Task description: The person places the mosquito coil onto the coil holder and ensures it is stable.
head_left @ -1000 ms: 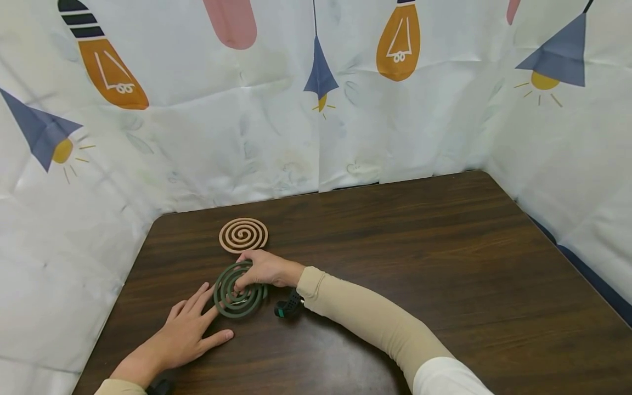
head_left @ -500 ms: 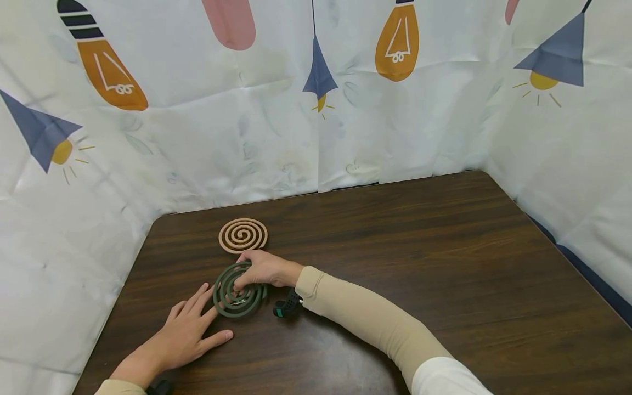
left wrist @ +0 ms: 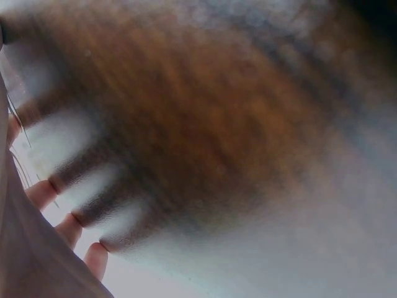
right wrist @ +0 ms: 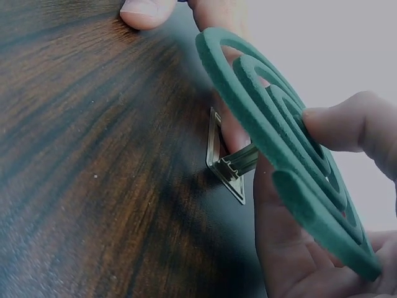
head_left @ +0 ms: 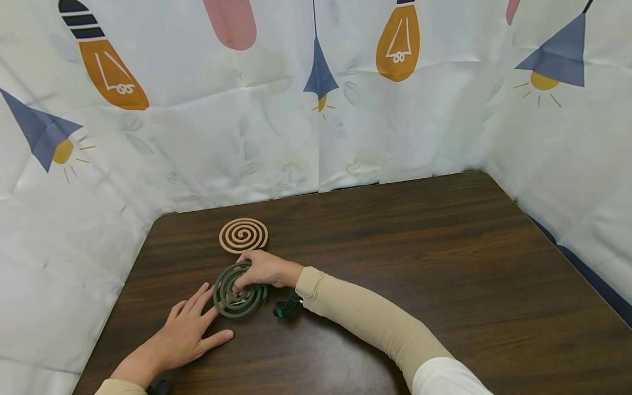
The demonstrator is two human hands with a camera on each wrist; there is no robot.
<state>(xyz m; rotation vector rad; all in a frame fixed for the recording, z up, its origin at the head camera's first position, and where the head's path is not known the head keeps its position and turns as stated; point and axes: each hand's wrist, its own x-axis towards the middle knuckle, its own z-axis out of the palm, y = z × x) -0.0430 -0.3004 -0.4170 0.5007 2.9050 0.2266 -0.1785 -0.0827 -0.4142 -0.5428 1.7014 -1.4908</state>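
A green mosquito coil [head_left: 237, 314] is in my right hand [head_left: 270, 270], its thumb on the upper face and the other fingers beneath. The right wrist view shows the coil tilted over a small metal coil stand [right wrist: 213, 149], whose upright tab reaches the coil's underside. My left hand [head_left: 182, 332] lies on the table with straight, spread fingers; one finger reaches under the coil to the stand's base. In the left wrist view, the fingertips [left wrist: 96, 256] rest on the tabletop.
A tan mosquito coil [head_left: 243, 234] lies flat on the dark wooden table [head_left: 419, 263], just beyond my right hand. A white curtain [head_left: 276, 131] printed with lamps and bulbs surrounds the table's back and sides. A black wrist device [head_left: 288, 305] hangs below my right wrist.
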